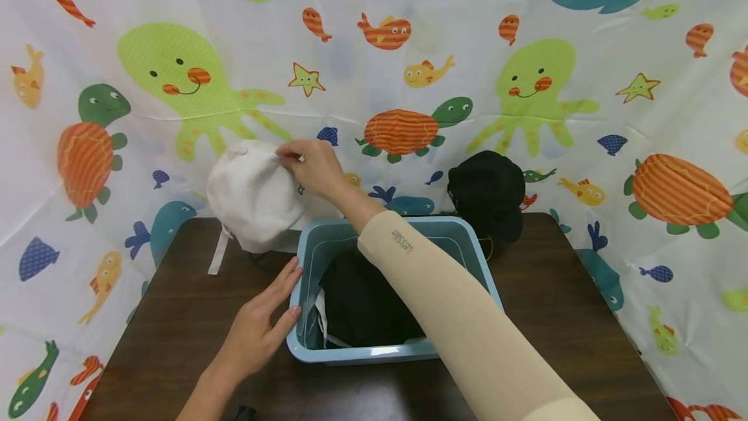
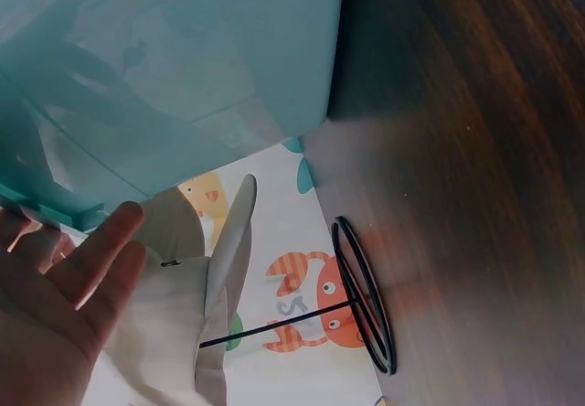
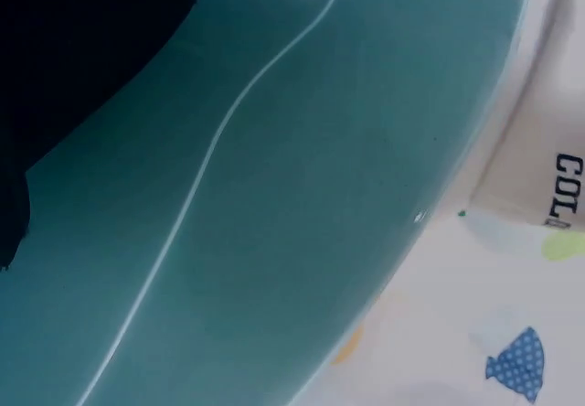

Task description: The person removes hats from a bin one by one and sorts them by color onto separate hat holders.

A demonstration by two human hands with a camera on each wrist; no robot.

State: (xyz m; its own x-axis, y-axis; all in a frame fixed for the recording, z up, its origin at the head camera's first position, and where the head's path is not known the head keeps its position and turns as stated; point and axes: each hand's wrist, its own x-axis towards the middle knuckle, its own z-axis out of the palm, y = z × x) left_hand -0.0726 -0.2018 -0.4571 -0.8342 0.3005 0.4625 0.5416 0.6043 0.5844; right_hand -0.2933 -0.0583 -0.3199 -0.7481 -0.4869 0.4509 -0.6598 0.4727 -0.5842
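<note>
My right hand [image 1: 315,167] pinches the right side of a white cap [image 1: 254,197] behind the bin. In the left wrist view, the cap sits over a black wire stand [image 2: 274,324] with a ring base. My left hand [image 1: 257,327], fingers extended, touches the left rim of a light blue plastic bin [image 1: 380,354]. Inside the bin lies a black cap [image 1: 362,304], with something white showing along its left edge. The right wrist view catches dark lettering on the white cap [image 3: 535,164], but my right hand is out of that view.
Another black cap [image 1: 487,193] hangs on a stand behind the bin's right corner. All of this stands on a dark wooden table [image 1: 175,330]. A curtain [image 1: 345,109] printed with sea animals rises right behind the caps. Some small dark object [image 1: 245,413] lies at the near edge.
</note>
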